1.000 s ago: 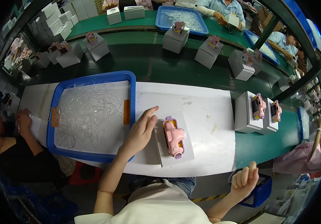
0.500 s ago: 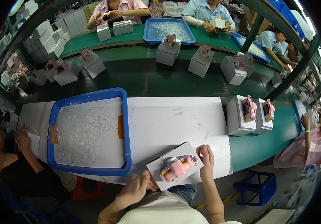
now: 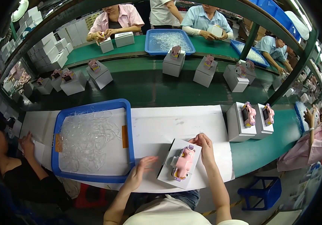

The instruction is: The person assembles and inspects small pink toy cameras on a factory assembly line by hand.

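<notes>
A white box [image 3: 167, 173] is in front of me at the table's near edge, turned at a slight angle. On its top lies a pink toy camera [image 3: 184, 162] with purple and yellow trim and a pale knob-like part at its left side. My right hand [image 3: 204, 147] grips the box's far right corner with curled fingers. To the left of the box, my left hand [image 3: 142, 171] is apart from it, fingers stretched toward it and slightly blurred, holding nothing.
A blue tray [image 3: 131, 140] of clear plastic bands or loops stands left. Two white boxes [image 3: 240, 128] topped with pink toys stand right. More toy-topped boxes [image 3: 174, 63] line the green conveyor [image 3: 142, 88] ahead. A co-worker's arm [image 3: 33, 157] is at far left; a blue stool [image 3: 262, 193] stands lower right.
The box with the toy camera has turned and shifted right, away from my left hand. My left hand has let go of it and its fingers have spread out. My right hand stays at the box.
</notes>
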Tool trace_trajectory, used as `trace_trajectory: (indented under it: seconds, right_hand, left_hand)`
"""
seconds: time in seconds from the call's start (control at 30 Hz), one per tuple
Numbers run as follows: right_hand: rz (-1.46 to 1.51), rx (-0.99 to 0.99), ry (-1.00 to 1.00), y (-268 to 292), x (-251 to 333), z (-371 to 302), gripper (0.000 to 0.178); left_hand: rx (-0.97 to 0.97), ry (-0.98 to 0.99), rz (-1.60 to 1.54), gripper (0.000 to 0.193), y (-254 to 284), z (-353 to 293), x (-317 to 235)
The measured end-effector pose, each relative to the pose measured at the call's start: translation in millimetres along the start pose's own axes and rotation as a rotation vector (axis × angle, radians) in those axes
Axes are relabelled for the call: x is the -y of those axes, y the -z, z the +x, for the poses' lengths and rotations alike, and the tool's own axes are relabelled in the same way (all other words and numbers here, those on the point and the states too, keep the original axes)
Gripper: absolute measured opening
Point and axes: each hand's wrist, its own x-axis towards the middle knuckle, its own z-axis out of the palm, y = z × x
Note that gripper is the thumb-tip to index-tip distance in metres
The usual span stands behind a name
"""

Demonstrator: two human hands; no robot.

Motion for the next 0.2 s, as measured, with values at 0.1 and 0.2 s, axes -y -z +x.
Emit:
trace_trajectory:
  seconds: [0.1, 0.2]
  right_hand:
    - [-0.044, -0.029, 0.029, -1, 4, -4, 0.021]
    - [-0.242, 0.008, 0.074, -2, 18, -3, 0.021]
  left_hand:
    - [0.058, 0.121, -0.087, 0.043, -6, 1, 2]
    - [0.142, 0.082, 0.146, 0.045, -8, -5, -7]
